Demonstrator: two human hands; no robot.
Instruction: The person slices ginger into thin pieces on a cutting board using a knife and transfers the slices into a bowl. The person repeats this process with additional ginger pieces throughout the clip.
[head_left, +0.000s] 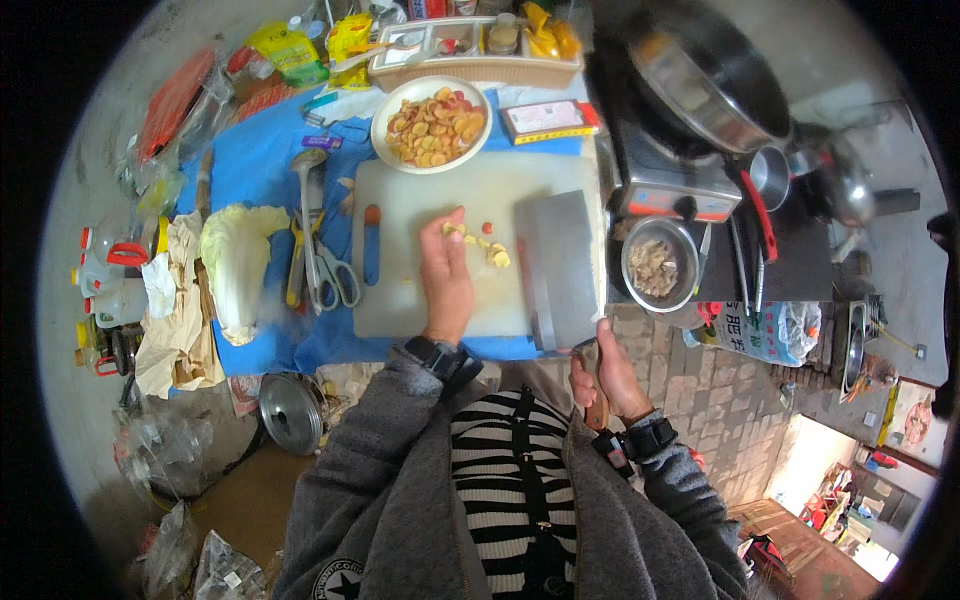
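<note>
The wooden handle of a broad cleaver (559, 266) is gripped in my right hand (616, 375). Its blade lies over the right side of a white cutting board (420, 319). My left hand (447, 281) is above the middle of the board, with a small pale yellow slice (449, 228) between thumb and fingertips. Just right of those fingertips lie several more pale yellow slices (498, 256), and a small red piece (487, 227) lies near them. Behind the board, a white bowl (380, 135) holds many thin yellow slices with reddish skin (435, 127).
Left of the board are scissors (334, 277), a metal ladle (306, 202) and a napa cabbage (238, 262). A seasoning box (480, 71) stands behind the bowl. To the right are a metal bowl of sliced food (658, 266), a stove (679, 187) and a large pan (705, 90).
</note>
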